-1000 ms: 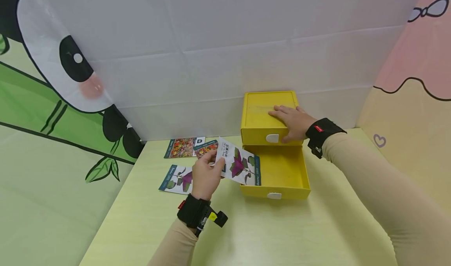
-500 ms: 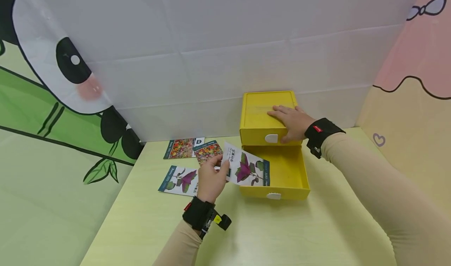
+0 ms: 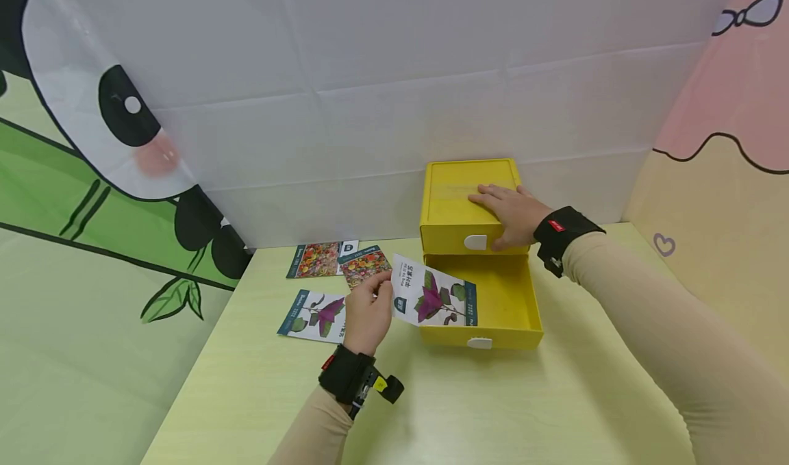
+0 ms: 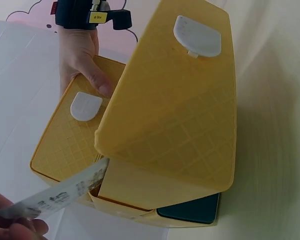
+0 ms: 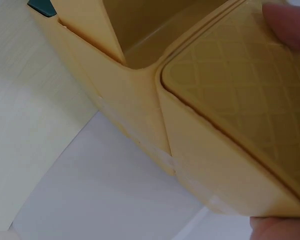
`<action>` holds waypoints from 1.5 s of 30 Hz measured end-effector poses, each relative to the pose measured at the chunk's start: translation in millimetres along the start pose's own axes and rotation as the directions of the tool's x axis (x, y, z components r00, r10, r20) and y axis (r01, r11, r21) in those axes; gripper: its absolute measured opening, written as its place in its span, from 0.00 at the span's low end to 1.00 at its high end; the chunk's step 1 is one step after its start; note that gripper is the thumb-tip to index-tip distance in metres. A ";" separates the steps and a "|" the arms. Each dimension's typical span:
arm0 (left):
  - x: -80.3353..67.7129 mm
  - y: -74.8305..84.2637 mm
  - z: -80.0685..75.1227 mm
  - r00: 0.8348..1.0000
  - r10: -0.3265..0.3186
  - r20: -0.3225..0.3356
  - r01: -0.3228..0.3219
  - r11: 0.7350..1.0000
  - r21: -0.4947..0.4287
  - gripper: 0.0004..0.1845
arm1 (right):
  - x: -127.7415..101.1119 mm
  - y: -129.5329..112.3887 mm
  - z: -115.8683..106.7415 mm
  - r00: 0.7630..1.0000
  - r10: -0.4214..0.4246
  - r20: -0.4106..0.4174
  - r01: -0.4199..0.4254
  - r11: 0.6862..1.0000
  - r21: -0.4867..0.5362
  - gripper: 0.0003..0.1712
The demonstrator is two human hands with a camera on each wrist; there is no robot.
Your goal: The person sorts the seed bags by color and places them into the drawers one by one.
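1. The printed backdrop [image 3: 382, 109] is wrapping round the far side of the room: white in the middle, a panda and green bamboo on the left, pink and cream panels on the right.
2. The pale green table [image 3: 468, 410] is carrying everything, and its near edge is cut off by the frame.
3. The yellow drawer box [image 3: 471, 194] is standing at the far right of the table against the backdrop, with its lower drawer [image 3: 502, 304] pulled out toward the near side.
4. The right hand [image 3: 511, 213] is resting flat on top of the box, fingers spread and fairly straight, thumb down over the front edge by the white tab.
5. The left hand [image 3: 368, 312] is pinching a seed packet [image 3: 434, 299] with a purple plant on it, holding it tilted over the drawer's left rim.
6. Three more seed packets [image 3: 335, 259] are lying flat on the table left of the box.
7. Only the left wrist view is showing the drawer's underside and a dark teal edge beneath it; what that edge belongs to is hard to tell.
8. The right wrist view is showing the box's quilted texture close up, with only blurred fingertips at the frame edges.
9. The packet's small print is too fine to read.
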State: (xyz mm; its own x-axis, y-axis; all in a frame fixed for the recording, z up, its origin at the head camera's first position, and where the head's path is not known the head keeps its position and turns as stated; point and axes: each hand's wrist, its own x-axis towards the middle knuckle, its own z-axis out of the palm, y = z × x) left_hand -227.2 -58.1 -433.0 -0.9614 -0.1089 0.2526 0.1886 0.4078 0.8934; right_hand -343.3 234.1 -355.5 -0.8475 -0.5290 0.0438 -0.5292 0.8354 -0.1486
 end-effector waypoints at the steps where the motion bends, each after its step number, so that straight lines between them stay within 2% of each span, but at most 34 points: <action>1: 0.3 -0.3 0.9 1.000 0.004 0.002 -0.004 1.000 0.000 0.14 | 0.1 0.2 0.2 1.000 0.001 0.000 -0.001 1.000 0.002 0.57; 9: 1.3 -4.9 8.0 0.999 0.053 0.003 -0.053 0.998 0.035 0.12 | 1.4 0.1 1.0 1.000 0.003 -0.001 -0.003 1.000 0.011 0.58; 16: -1.1 -4.7 13.7 0.999 -0.001 0.038 0.001 1.000 0.013 0.14 | 2.8 3.1 3.5 1.000 0.009 0.000 -0.009 1.000 0.009 0.59; 25: -5.5 -7.8 23.3 0.996 -0.052 0.075 0.050 0.998 0.033 0.13 | 3.8 2.7 3.4 1.000 0.012 -0.002 -0.012 1.000 0.002 0.59; 29: -5.7 -10.4 27.8 0.995 -0.060 0.079 0.055 0.997 0.061 0.13 | 3.2 2.6 3.7 1.000 0.014 0.001 -0.014 1.000 -0.001 0.59; 37: -7.1 -9.1 34.2 0.994 -0.028 0.104 0.019 0.996 0.086 0.12 | -0.6 3.2 2.7 1.000 0.007 -0.005 -0.007 1.000 -0.002 0.59; 45: -8.3 -9.0 37.0 0.989 -0.079 0.125 0.069 0.994 0.082 0.11 | -0.8 0.5 2.4 1.000 -0.005 -0.013 0.005 1.000 -0.010 0.58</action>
State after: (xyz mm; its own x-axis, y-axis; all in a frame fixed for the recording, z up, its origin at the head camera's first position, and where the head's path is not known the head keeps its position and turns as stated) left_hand -228.3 -27.4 -456.9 -0.9908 -0.0262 0.1328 0.1048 0.4723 0.8752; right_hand -342.8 234.6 -358.0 -0.8453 -0.5312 0.0574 -0.5337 0.8343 -0.1384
